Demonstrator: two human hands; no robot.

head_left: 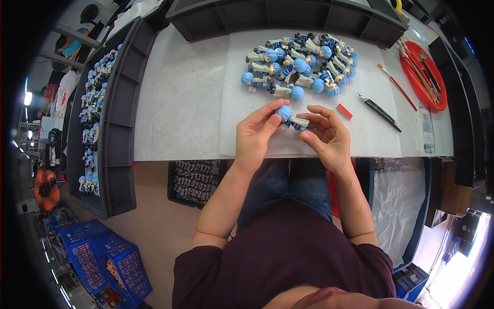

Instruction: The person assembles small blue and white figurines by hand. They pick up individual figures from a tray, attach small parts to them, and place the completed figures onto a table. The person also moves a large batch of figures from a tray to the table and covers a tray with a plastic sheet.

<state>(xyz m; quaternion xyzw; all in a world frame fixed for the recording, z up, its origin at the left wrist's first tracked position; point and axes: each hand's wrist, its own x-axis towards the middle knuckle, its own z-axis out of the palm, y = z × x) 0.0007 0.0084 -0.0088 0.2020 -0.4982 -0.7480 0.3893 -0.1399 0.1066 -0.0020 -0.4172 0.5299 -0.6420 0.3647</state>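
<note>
Between both hands, just above the table's near edge, lies a small figurine [296,122] with light blue hair, a white coat and blue clothes. Its head is pinched by the thumb and forefinger of my left hand [253,135]. My right hand [331,138] curls around the foot end, its thumb and fingertips closed about the legs; the exact contact there is partly hidden. Just beyond my hands is a pile of several similar figurines [300,65], lying on their sides on white sheeting [206,118].
To the right lie a small red piece [345,111], a craft knife [380,112], a thin red brush [399,87] and a red tray [437,103] of tools. Dark bins border the table: one at the back [247,19], one at left [119,154] holding more figurines. Blue crates [85,234] stand lower left.
</note>
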